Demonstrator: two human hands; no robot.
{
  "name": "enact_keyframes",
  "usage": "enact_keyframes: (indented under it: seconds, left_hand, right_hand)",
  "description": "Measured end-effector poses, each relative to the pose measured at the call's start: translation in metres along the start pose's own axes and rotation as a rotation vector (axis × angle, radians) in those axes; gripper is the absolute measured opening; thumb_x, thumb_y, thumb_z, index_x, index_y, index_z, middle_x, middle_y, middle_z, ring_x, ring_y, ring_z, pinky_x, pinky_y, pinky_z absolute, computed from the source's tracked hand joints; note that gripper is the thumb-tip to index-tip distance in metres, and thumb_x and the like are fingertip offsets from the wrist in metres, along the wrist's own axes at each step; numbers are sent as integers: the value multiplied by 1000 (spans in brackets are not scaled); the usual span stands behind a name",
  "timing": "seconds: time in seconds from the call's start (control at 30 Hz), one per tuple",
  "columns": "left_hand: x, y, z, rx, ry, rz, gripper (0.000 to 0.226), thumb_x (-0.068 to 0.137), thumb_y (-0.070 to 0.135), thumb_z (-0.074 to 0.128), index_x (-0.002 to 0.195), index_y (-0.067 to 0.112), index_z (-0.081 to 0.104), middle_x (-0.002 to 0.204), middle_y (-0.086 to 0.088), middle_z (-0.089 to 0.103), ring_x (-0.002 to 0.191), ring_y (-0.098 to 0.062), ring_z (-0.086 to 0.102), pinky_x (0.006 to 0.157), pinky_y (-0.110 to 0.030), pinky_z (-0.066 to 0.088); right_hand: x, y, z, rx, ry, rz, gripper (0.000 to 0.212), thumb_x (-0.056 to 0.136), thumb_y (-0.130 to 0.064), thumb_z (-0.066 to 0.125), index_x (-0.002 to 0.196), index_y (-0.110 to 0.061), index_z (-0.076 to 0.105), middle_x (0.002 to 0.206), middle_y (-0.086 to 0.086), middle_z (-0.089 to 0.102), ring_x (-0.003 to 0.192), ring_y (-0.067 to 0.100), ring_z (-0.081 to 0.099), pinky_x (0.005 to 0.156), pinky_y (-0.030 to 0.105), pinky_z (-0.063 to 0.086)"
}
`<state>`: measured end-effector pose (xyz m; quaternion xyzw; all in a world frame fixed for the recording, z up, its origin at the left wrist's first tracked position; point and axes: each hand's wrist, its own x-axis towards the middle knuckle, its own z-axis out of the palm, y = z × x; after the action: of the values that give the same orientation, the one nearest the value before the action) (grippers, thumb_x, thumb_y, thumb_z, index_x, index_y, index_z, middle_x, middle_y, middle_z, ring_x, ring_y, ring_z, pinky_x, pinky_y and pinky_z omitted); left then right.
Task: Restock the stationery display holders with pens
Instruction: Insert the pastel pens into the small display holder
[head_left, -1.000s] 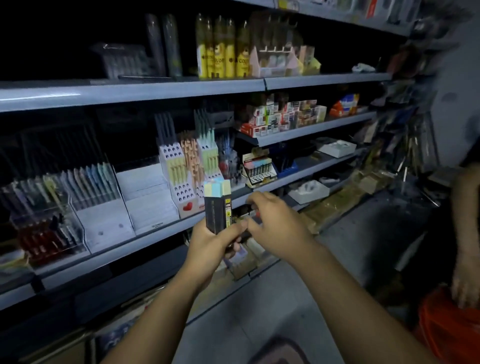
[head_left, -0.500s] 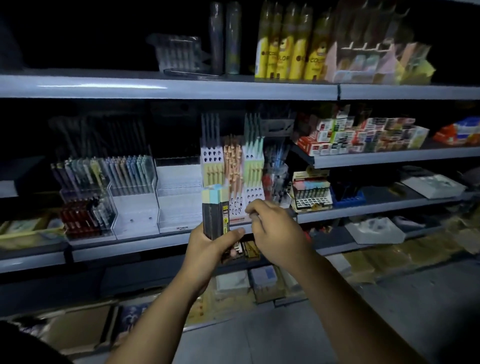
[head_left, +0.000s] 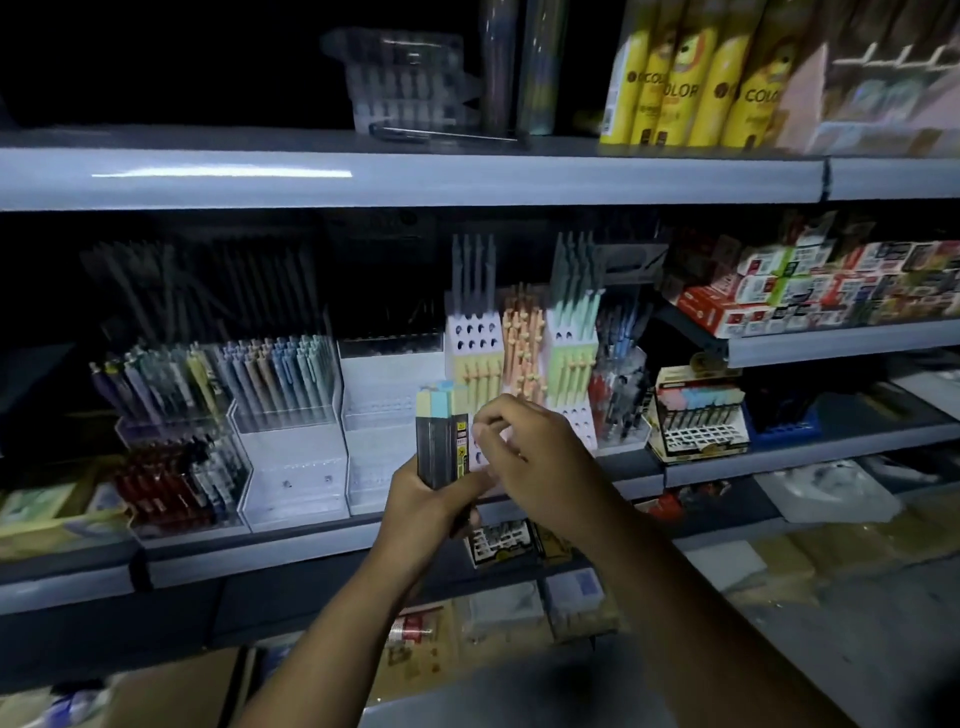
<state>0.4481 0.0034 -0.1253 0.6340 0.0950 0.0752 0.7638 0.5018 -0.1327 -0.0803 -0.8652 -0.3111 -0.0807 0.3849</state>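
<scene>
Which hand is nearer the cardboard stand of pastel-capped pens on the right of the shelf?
Right. The right hand is left of the cardboard stand; the left hand, gripping the pen bundle, sits farther left and lower.

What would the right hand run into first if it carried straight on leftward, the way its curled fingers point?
Most likely the pack of pens held upright by the left hand. The right hand has its fingertips at the pack's right edge; whether they touch is unclear.

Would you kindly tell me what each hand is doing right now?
Left hand: holding the pen pack.
Right hand: curled at the pack; grip cannot be told.
</scene>
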Motion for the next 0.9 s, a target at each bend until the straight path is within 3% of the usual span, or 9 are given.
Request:
enact_keyframes:
  seconds: [0.2,0.47,0.63,0.8,0.9]
  left_hand:
    - [31,6,-28,-18,16,-8,18,86,3,76,85,1,58,57,-19,50,44,-21,43,47,-29,34]
    - [61,7,-33,2,21,-33,16,89,-1,69,79,9,60,56,-16,51,45,-20,43,50,-27,35]
    - [76,1,-12,32,-27,-13,12,89,-4,65,83,5,61,56,-16,53,45,-20,44,48,-28,34]
    - [87,-13,30,68,-105,-31,9,89,-1,69,83,2,63,59,-21,54,50,-23,48,49,-29,37]
    - [92,-22,66,61,-151,-22,13,91,2,71,82,1,62,59,-20,51,48,-22,45,46,-28,36]
  right_hand:
    - [38,-2,26,87,-71,57,14,102,-34,57,99,-23,65,93,-12,65,67,6,61,63,31,49]
    - [63,8,36,149,-67,57,17,99,-36,65,93,-20,63,67,-18,57,57,7,57,60,27,45]
    - [63,31,21,160,-58,84,21,96,-37,69,92,-17,66,69,-14,60,66,0,60,64,21,45]
    - [52,68,-8,150,-25,144,26,95,-38,70,85,-16,60,64,-20,56,60,-2,55,57,11,35]
    - [42,97,-31,155,-8,192,31,98,-33,67,77,-18,50,58,-17,50,51,1,48,51,12,31]
